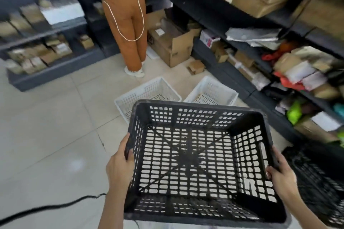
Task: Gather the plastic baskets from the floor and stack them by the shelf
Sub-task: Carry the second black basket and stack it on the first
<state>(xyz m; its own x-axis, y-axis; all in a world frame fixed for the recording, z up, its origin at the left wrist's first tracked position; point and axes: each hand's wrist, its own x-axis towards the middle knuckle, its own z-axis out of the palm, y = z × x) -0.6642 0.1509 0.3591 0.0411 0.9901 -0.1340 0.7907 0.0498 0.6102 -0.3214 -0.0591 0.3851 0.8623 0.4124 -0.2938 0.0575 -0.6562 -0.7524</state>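
I hold a black plastic basket (195, 161) in the air in front of me, its open top facing me. My left hand (121, 165) grips its left rim and my right hand (281, 174) grips its right rim beside the handle slot. Two white plastic baskets stand on the tiled floor just beyond it, one to the left (149, 91) and one to the right (214, 89), both partly hidden by the black basket. Another black basket (316, 178) lies at the lower right beside the shelf (232, 74).
Dark shelving full of boxes and packages runs along the right and the far left (55, 72). A person in orange trousers (126, 24) stands ahead. Open cardboard boxes (171, 42) sit on the floor by the shelf. A black cable (55, 205) crosses the floor at the lower left.
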